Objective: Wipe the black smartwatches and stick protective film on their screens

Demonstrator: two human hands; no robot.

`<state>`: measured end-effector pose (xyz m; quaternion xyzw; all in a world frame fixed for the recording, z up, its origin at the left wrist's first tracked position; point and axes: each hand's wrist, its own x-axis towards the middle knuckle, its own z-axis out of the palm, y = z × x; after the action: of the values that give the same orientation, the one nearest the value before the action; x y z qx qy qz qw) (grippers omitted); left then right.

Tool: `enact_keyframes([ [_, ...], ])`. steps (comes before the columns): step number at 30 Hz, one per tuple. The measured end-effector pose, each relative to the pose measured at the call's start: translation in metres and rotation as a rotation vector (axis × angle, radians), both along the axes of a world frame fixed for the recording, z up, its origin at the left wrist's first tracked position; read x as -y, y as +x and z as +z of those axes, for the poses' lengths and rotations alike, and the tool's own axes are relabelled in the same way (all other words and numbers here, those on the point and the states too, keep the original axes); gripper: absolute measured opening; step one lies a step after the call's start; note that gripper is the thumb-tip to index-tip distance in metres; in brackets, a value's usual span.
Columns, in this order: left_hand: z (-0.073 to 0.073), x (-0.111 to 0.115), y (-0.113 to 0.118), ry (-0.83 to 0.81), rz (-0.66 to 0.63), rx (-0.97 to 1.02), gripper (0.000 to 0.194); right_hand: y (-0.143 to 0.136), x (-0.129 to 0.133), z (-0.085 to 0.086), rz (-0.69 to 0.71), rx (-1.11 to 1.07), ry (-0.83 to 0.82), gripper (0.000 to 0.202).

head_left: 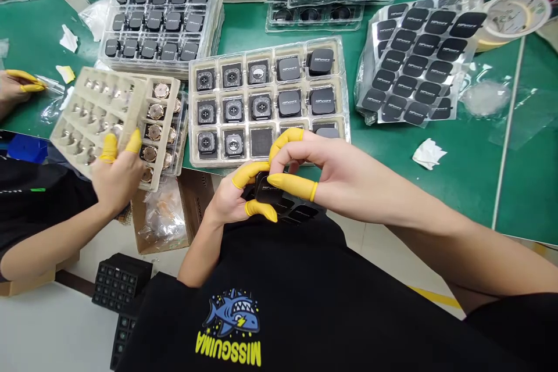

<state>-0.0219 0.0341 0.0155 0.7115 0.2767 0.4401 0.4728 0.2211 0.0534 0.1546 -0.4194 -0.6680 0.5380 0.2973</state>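
My left hand, with yellow finger cots on thumb and forefinger, grips a square black smartwatch by its edge. A "HiFuture" label shows on its dark face. My right hand is closed in a pinch at the watch's right side, its yellow thumb over the black sticker. Below the right hand hangs a sheet of black stickers; which fingers hold it is hidden. Just beyond stands a clear tray of smartwatches, some back up, some labelled face up. One slot shows bare dark foam.
At right lie sticker sheets, a tape roll and crumpled paper. Stacked trays stand at the back. A co-worker's hand at left holds a cream tray. An open carton sits below the table edge.
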Motion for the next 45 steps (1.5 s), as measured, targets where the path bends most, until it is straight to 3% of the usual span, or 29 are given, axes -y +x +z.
enact_keyframes([
  [14, -0.002, 0.001, 0.0, 0.058, 0.029, -0.004, 0.09, 0.003, 0.002, -0.003, 0.025, 0.027, 0.041, 0.019],
  [20, -0.012, 0.006, 0.003, -0.142, 0.008, 0.06, 0.096, 0.0, 0.014, -0.017, -0.07, 0.09, 0.184, 0.004],
  [23, -0.013, 0.008, 0.004, -0.211, 0.006, 0.117, 0.097, 0.002, 0.017, -0.025, -0.11, 0.071, 0.145, 0.024],
  [29, -0.007, 0.006, 0.002, -0.18, 0.001, 0.106, 0.098, 0.002, 0.014, -0.027, 0.0, 0.078, -0.098, 0.049],
  [36, 0.002, 0.008, -0.003, -0.068, 0.037, -0.009, 0.088, -0.013, 0.009, -0.038, -0.031, -0.029, -0.285, 0.063],
  [42, -0.003, 0.012, -0.003, -0.036, 0.108, -0.007, 0.098, -0.024, 0.005, -0.044, -0.042, -0.081, -0.179, 0.055],
  [45, 0.001, 0.012, 0.0, -0.025, 0.077, -0.016, 0.103, -0.022, -0.007, -0.042, -0.012, -0.023, -0.076, 0.047],
])
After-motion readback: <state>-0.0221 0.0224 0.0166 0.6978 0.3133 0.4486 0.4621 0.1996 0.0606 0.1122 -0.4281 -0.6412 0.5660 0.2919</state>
